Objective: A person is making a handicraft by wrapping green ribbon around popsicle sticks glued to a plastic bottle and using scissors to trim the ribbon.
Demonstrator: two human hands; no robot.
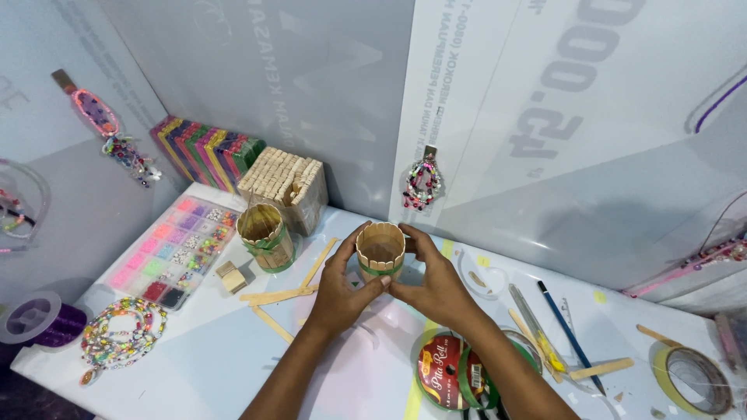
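Observation:
A small round cup (380, 247) built from upright wooden craft sticks, with a green ribbon band around it, is held above the white table (218, 358). My left hand (341, 292) grips its left side and my right hand (433, 281) grips its right side, thumbs meeting under the band. A second, similar stick cup (265, 236) with a green band stands on the table to the left. Loose craft sticks (289, 294) lie just left of my left hand.
A bead organiser box (173, 253), a beaded coil (123, 330) and a purple spool (40, 318) sit at the left. Stick blocks (284, 187) and coloured sticks (204, 152) line the back. Green ribbon roll (451, 373), pencil (568, 330) and tape roll (692, 379) lie to the right.

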